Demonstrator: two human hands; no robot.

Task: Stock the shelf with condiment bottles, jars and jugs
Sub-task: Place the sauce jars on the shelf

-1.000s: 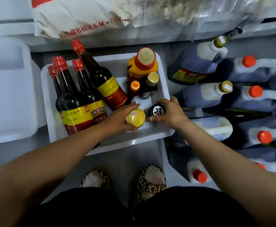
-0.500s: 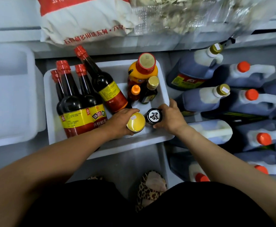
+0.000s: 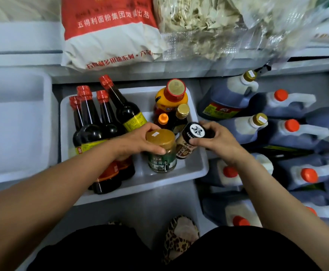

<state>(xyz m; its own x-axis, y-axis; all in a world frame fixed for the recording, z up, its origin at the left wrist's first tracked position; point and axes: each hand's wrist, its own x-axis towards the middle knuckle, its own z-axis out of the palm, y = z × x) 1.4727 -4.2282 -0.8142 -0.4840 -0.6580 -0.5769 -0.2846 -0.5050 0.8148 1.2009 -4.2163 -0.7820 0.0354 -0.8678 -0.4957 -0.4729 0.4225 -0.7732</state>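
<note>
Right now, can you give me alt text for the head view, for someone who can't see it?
A person's left hand grips a gold-lidded jar and the right hand grips a black-lidded jar, both over a white tray that holds dark red-capped bottles. Dark jugs lie to the right.

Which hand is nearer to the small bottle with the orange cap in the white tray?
Left. The left hand grips the gold-lidded jar just below the orange-capped bottle; the right hand holds the black-lidded jar farther right.

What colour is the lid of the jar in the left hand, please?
Gold-yellow lid, on the green-labelled jar; the head view shows it clearly.
</note>
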